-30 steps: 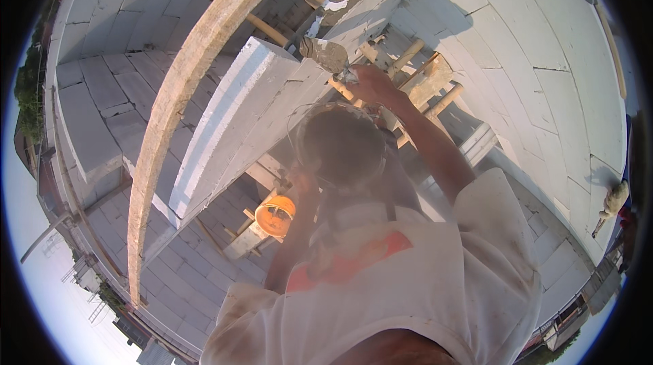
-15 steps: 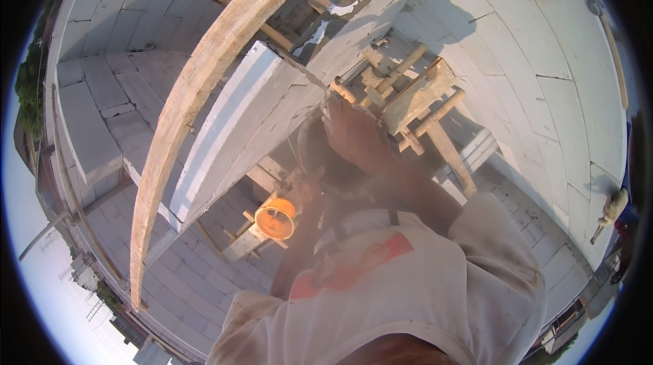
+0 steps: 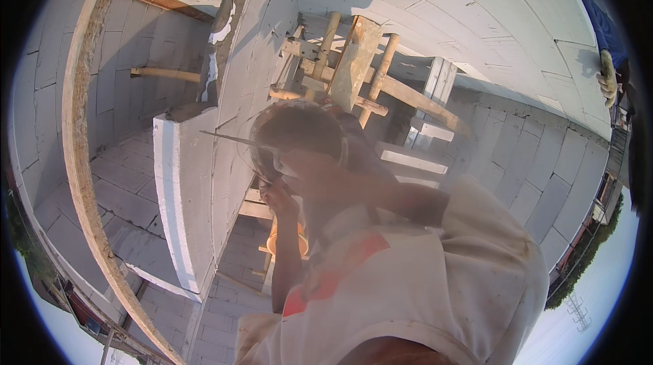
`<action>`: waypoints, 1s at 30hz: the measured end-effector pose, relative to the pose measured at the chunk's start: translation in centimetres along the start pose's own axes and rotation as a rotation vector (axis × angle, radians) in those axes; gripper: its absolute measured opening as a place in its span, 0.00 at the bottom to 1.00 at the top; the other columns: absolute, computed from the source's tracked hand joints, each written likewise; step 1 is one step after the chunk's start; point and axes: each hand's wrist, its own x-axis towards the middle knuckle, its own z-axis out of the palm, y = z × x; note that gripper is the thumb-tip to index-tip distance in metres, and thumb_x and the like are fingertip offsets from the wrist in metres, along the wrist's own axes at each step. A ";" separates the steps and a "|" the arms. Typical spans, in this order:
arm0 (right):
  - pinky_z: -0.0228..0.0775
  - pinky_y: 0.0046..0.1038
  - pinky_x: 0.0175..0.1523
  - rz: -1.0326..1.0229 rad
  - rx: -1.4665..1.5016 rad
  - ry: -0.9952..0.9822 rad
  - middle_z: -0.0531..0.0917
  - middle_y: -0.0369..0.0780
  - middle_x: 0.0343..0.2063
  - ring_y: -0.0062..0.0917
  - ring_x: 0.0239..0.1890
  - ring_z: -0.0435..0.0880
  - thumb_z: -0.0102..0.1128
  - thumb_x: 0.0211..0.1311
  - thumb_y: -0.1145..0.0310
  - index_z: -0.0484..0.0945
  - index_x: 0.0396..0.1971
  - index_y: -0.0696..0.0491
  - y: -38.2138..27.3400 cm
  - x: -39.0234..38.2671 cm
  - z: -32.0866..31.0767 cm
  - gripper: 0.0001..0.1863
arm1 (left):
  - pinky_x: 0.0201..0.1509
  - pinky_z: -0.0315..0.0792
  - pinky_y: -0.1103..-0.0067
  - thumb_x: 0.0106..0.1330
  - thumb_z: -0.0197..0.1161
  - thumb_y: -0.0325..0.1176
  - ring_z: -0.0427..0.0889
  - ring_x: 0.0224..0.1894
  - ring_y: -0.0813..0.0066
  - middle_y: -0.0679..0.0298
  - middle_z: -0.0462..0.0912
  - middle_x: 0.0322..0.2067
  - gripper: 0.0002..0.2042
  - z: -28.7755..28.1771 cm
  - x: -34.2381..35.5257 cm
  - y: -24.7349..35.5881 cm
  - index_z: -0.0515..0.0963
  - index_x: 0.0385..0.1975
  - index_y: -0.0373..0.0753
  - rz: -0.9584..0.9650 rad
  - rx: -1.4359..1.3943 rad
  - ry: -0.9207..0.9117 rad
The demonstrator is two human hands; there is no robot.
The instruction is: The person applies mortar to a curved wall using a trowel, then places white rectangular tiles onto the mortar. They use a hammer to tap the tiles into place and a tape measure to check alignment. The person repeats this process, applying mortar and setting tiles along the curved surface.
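A dark round bucket (image 3: 299,127) hangs in front of me, partly hazy and blurred. My left hand (image 3: 279,198) is closed at its lower left side, seemingly on the rim or handle. Bent across the bucket, my right hand (image 3: 299,166) is closed on a trowel (image 3: 231,138) whose thin blade shows edge-on and points left toward the block wall (image 3: 235,100). Haze blurs the right fingers. Left of the blade stands a pale block end (image 3: 175,195) with a bluish strip of shade down it. What the bucket holds cannot be made out.
A long timber (image 3: 76,120) curves down the left side. Beyond the bucket stands wooden scaffolding (image 3: 357,59) with poles and planks. An orange bucket (image 3: 272,242) sits below, partly behind my left forearm. At far right, another person's gloved hand (image 3: 607,81) rests by the wall top.
The view has swung, and the wall and scaffolding sit farther left. My right hand and the trowel have come lower, the blade now pointing left. The orange bucket is now partly covered.
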 end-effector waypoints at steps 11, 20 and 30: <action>0.72 0.46 0.63 0.455 0.290 0.139 0.81 0.49 0.58 0.43 0.61 0.79 0.70 0.60 0.51 0.76 0.62 0.53 21.9 2.3 -0.5 0.34 | 0.49 0.75 0.71 0.49 0.64 0.15 0.82 0.41 0.68 0.62 0.83 0.41 0.21 14.7 9.0 0.3 0.78 0.46 0.35 -0.386 -0.052 -0.040; 0.74 0.53 0.58 0.531 0.099 0.238 0.86 0.55 0.49 0.52 0.54 0.84 0.60 0.66 0.43 0.77 0.60 0.52 45.5 20.8 -3.6 0.32 | 0.54 0.70 0.72 0.47 0.65 0.17 0.78 0.45 0.67 0.65 0.81 0.42 0.22 33.3 22.7 -13.3 0.78 0.46 0.36 -0.382 0.126 -0.203; 0.75 0.46 0.58 0.542 0.404 0.653 0.84 0.52 0.50 0.48 0.53 0.83 0.55 0.72 0.55 0.77 0.61 0.51 57.1 19.2 -2.3 0.23 | 0.55 0.77 0.69 0.57 0.64 0.18 0.81 0.48 0.62 0.60 0.79 0.47 0.21 42.8 39.3 -33.5 0.76 0.53 0.32 -0.428 -0.299 -0.441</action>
